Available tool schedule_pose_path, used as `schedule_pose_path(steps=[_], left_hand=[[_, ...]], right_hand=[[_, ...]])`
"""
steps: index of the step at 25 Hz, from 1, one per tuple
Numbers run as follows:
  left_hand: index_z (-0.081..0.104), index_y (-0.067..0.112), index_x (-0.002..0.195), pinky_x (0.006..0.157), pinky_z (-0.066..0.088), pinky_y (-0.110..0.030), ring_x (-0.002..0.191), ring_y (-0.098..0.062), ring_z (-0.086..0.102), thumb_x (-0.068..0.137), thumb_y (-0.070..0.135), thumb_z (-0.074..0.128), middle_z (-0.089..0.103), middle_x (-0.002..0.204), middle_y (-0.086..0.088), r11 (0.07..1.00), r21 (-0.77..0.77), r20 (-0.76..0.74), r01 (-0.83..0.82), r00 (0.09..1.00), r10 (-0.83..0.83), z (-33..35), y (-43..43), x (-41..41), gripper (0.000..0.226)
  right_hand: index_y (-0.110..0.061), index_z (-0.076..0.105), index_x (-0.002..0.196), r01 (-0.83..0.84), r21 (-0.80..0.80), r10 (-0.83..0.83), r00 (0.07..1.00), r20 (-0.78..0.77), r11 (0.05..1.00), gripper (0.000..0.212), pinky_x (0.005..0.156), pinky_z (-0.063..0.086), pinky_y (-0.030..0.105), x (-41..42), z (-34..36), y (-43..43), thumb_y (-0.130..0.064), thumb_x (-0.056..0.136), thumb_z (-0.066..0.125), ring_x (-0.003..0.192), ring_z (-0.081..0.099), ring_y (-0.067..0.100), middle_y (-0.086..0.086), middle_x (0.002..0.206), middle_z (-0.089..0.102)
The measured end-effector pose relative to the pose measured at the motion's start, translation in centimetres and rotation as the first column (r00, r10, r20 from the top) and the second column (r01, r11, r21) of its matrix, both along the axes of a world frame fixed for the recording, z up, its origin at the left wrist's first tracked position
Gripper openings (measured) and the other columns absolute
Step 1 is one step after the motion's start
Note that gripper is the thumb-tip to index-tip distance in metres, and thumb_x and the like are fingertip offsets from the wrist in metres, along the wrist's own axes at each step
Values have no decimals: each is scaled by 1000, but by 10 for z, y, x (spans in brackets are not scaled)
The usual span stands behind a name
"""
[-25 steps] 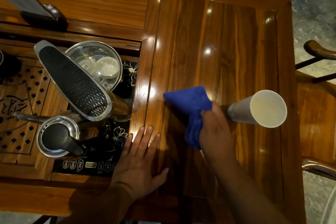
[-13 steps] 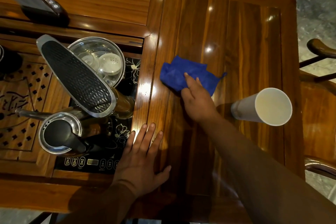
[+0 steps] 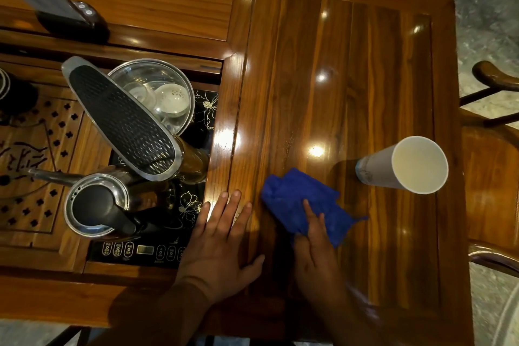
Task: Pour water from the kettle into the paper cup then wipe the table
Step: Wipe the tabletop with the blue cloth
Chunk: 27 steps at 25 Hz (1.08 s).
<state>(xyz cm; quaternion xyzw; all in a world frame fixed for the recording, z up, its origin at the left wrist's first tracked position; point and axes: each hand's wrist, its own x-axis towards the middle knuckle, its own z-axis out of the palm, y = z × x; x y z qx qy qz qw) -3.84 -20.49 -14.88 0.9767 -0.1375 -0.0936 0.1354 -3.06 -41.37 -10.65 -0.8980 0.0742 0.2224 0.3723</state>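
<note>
Near the paper cup (image 3: 404, 166), right hand (image 3: 317, 250) presses blue cloth (image 3: 295, 199) flat-fingered (left hand (image 3: 222, 247) splayed on table (image 3: 337, 78)).

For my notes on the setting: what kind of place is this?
Probably a tea room: a glossy brown wooden tea table holds a carved wooden drain tray and a built-in black glass heating panel bearing a round steel kettle.

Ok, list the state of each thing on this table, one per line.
Paper cup: upright, mouth open.
Blue cloth: bunched, pressed on the table under the right hand.
Kettle: upright, lid on.
Left hand: flat on the table, holding nothing.
Right hand: fingers straight on the cloth.
</note>
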Motion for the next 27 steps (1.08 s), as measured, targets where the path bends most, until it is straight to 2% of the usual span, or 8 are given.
schedule_pose_path(steps=[4,8,11,14,17,20,23,27], left_hand=[[40,12,158,124,22,-61,159,-35,18,79,71,63,22,171,-17,1000,2,-23,-3,1000,3,0,0,1,102],[39,13,159,125,20,-59,160,-33,17,78,71,62,23,171,-16,1000,16,-36,-8,999,9,1,-1,2,102],[39,14,159,125,22,-60,160,-32,17,76,70,64,23,171,-15,1000,13,-47,-19,999,20,2,0,1,103],[37,15,160,124,22,-60,160,-32,16,76,70,65,23,171,-15,1000,15,-48,-21,999,21,3,-1,2,104],[37,16,160,125,21,-59,160,-31,14,76,70,65,21,172,-13,999,29,-63,-22,998,24,3,-1,1,104],[38,16,159,126,20,-59,161,-30,13,76,70,65,22,172,-13,999,25,-67,-30,997,31,2,-2,1,103],[37,16,160,127,16,-57,161,-29,9,77,71,64,21,172,-12,1000,16,-51,-27,998,28,1,-2,0,103],[37,17,160,128,13,-55,161,-29,8,76,72,64,21,172,-11,999,17,-44,-29,999,30,1,-1,1,104]], right_hand=[[-10,53,141,24,-81,-25,1000,-9,996,50,109,46,68,14,1,15,-31,114,16,149,39,45,19,164,39],[-13,24,164,-18,28,18,1000,-12,999,55,129,8,36,108,25,46,-18,111,37,160,19,26,12,172,24],[-10,34,160,34,176,-18,996,-89,984,51,124,29,44,127,21,54,-15,110,40,152,35,32,18,164,39],[-15,56,133,186,336,-126,973,-193,923,27,95,53,43,120,26,46,-22,108,46,110,66,22,8,123,68],[-27,50,139,309,124,-318,946,68,943,35,93,58,40,109,31,32,-23,104,55,113,65,14,-1,133,65],[-22,51,150,43,-223,59,900,433,974,54,120,38,40,93,31,34,-19,98,63,148,44,22,3,158,52],[-23,53,151,-421,-366,523,816,245,830,51,127,30,52,89,3,39,-31,101,59,155,35,28,4,162,49],[-25,31,163,-362,-399,459,870,180,843,62,131,10,50,134,-23,18,-21,105,50,161,17,28,4,173,26]])
